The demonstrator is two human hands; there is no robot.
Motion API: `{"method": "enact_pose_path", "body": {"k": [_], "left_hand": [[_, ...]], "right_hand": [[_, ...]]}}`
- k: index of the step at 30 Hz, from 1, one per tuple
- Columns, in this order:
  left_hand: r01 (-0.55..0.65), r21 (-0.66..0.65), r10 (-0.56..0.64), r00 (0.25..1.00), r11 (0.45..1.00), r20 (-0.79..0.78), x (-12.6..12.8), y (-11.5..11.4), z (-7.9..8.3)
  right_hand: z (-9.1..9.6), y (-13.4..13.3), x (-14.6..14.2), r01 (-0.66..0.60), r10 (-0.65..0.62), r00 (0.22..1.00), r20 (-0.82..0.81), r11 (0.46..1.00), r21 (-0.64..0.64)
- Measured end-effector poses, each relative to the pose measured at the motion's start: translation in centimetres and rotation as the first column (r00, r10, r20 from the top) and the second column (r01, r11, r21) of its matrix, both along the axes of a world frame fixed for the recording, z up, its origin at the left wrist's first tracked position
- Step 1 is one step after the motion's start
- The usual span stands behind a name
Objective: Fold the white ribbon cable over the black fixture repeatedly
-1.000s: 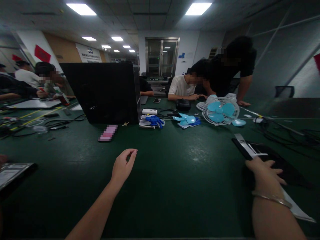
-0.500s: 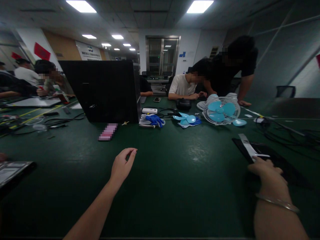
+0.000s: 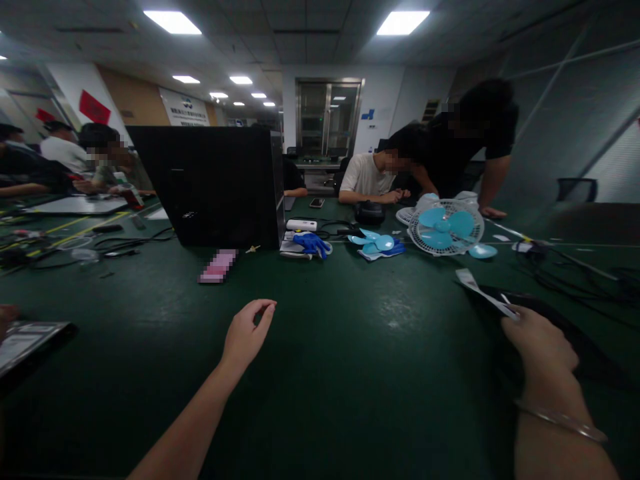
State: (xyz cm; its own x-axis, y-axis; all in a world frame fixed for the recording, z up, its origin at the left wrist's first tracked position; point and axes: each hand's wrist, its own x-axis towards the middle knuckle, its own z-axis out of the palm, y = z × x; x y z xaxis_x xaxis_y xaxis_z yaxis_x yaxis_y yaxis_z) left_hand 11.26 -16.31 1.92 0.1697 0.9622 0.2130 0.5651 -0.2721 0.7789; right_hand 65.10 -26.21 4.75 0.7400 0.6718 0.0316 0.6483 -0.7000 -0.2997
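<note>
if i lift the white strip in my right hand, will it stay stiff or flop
The white strip will probably flex: it looks thin and seems to curve beyond your right hand. It is likely light, being narrow and flat.

We observed a dim room lit by rectangular ceiling panels (image 3: 403, 23); a metal-framed glass door (image 3: 315, 117) stood in the white back wall (image 3: 385, 87), a grey partition (image 3: 540, 127) at right, and a dark chair (image 3: 576, 191) beyond the green table (image 3: 350, 373).
</note>
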Motion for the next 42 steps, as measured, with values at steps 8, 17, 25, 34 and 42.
{"method": "enact_pose_path", "body": {"k": [8,17,25,34,42], "left_hand": [[0.097,-0.064,-0.094,0.994,0.993,0.048,0.4,0.2,-0.5],[0.364,-0.037,-0.363,0.907,0.931,-0.214,1.3,-1.7,0.9],[0.530,-0.313,-0.562,0.827,0.788,-0.015,1.5,-2.0,0.9],[0.532,-0.395,-0.466,0.847,0.749,0.257,1.3,-1.5,1.4],[0.530,-0.403,-0.419,0.844,0.746,0.334,1.1,-1.5,1.5]], "right_hand": [[0.8,3.0,-8.2,-0.522,0.554,0.833,-0.003,0.786,0.333],[1.0,3.0,-17.2,-0.846,0.927,0.239,-0.290,0.345,0.405],[0.4,2.5,-20.6,-0.856,0.977,0.040,-0.210,0.142,0.498],[0.7,3.6,-14.4,-0.807,0.835,0.530,-0.149,0.550,0.214],[-1.8,2.3,-1.0,0.244,-0.252,0.966,-0.055,0.962,-0.123]]}}
